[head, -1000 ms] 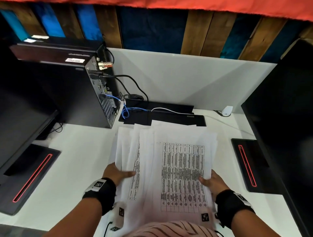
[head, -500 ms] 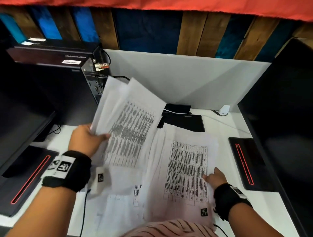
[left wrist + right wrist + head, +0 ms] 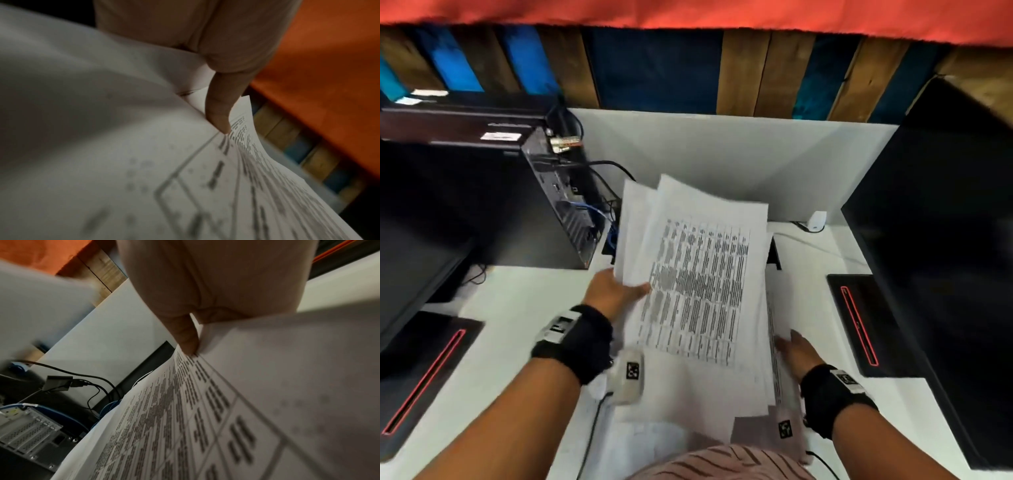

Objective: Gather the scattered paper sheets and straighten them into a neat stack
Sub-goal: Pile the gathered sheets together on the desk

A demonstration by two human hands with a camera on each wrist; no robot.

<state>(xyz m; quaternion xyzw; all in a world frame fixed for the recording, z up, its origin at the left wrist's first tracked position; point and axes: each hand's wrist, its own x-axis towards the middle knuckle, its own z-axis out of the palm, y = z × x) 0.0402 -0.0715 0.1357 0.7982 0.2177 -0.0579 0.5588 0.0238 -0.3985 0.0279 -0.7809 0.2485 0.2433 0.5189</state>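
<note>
White printed paper sheets lie in a loose pile on the white desk. My left hand holds a lifted bundle of sheets by its left edge, tilted above the pile. In the left wrist view the thumb presses on the printed paper, which hides the fingers. My right hand is at the pile's right edge. In the right wrist view its thumb pinches the sheets, and the fingers are hidden under them.
A black computer tower with cables stands at the back left. A black monitor and its base are close on the right. Another monitor base lies front left. A small white adapter sits by the partition.
My left hand lifted a bundle of sheets from the left side, then swung it right over the pile. The right hand stayed at the pile's right edge.
</note>
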